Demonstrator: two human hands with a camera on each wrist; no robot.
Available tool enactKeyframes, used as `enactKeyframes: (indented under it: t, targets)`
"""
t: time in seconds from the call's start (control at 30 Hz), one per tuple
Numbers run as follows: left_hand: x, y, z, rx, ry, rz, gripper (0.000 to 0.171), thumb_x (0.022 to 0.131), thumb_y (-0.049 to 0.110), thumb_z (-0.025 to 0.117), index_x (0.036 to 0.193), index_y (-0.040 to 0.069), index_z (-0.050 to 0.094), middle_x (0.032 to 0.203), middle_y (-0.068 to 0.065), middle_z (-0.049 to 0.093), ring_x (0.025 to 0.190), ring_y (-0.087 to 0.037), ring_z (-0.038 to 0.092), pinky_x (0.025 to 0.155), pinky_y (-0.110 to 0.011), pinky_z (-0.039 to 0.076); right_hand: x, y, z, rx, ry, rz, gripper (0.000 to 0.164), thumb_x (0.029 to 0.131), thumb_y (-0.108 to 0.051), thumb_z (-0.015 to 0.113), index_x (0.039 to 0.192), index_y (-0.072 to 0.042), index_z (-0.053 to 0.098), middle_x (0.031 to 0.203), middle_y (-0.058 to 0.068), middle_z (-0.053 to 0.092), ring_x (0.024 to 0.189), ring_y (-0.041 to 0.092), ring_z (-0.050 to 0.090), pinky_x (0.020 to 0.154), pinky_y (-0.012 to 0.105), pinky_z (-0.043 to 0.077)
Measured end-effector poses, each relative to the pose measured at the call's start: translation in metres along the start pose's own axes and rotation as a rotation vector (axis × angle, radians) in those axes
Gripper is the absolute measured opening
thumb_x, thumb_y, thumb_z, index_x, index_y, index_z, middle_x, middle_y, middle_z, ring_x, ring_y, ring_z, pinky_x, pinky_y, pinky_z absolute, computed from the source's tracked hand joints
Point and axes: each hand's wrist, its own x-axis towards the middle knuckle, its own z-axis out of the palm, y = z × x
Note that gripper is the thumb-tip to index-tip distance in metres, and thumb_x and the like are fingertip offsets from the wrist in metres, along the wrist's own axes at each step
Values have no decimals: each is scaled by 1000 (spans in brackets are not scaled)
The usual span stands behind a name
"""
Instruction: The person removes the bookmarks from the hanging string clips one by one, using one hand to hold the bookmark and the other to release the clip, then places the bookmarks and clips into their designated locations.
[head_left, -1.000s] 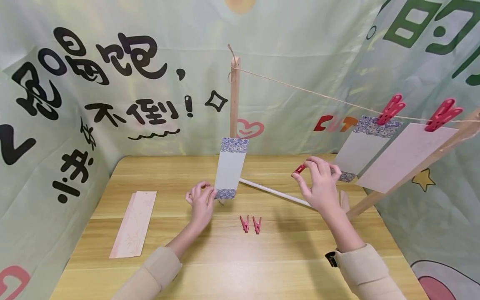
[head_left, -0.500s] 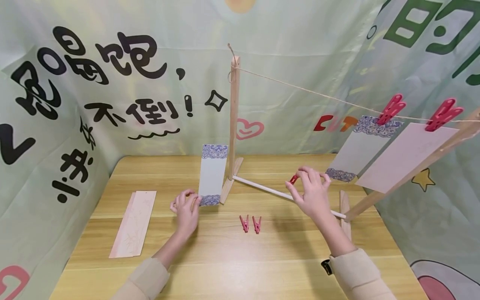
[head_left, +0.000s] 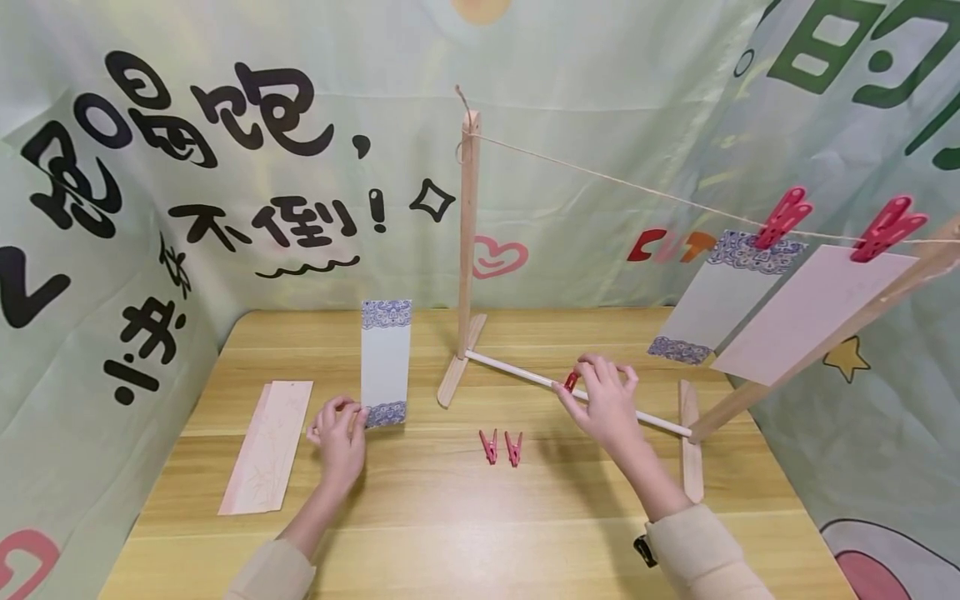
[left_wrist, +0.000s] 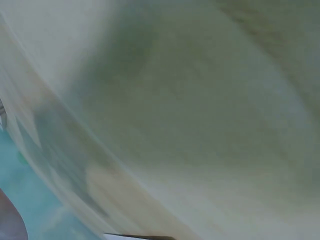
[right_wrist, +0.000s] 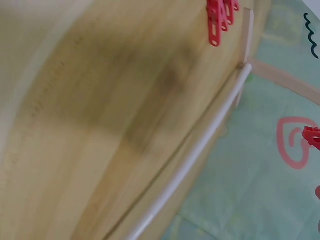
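Note:
My left hand (head_left: 340,446) pinches the lower left corner of a white bookmark-like card (head_left: 386,362) with blue lace-pattern ends, held upright left of the wooden post. A red clothespin (head_left: 572,381) sits between the thumb and fingers of my right hand (head_left: 606,408), in front of the white bar. In the right wrist view that clothespin (right_wrist: 312,136) shows only at the right edge. Two more pink-red clothespins (head_left: 502,448) lie on the table between the hands. The left wrist view is blurred, with a card edge (left_wrist: 135,237) at the bottom.
A string (head_left: 600,177) runs from the left wooden post (head_left: 468,242) to the right post (head_left: 817,343). From it hang a blue-patterned card (head_left: 723,300) and a pale pink card (head_left: 817,312), each under a clothespin. A white bar (head_left: 517,369) joins the posts low down. Pinkish cards (head_left: 266,450) lie at left.
My left hand has carried the patterned card left and toward me, away from the post. The right hand has come left and lower with the clothespin still pinched.

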Motion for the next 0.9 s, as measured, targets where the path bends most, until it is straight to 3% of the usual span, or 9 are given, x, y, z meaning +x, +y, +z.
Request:
enactKeyframes:
  t: [0.4, 0.9]
  targets:
    - [-9, -21, -31, 14, 19, -85, 5, 83, 0, 60, 82, -5, 58, 102, -23, 48, 96, -38, 39, 91, -55, 8, -18, -5, 21, -7, -112, 45, 36, 80, -39, 64, 90, -6, 56, 106, 12, 54, 99, 29, 51, 90, 55, 23]
    - [-23, -44, -58, 53, 78, -166, 7, 84, -2, 58, 80, -8, 56, 102, -23, 45, 96, -35, 35, 93, -58, 2, -31, -7, 33, -41, -235, 83, 37, 82, -42, 61, 89, -6, 56, 110, 12, 54, 103, 30, 50, 94, 55, 22]
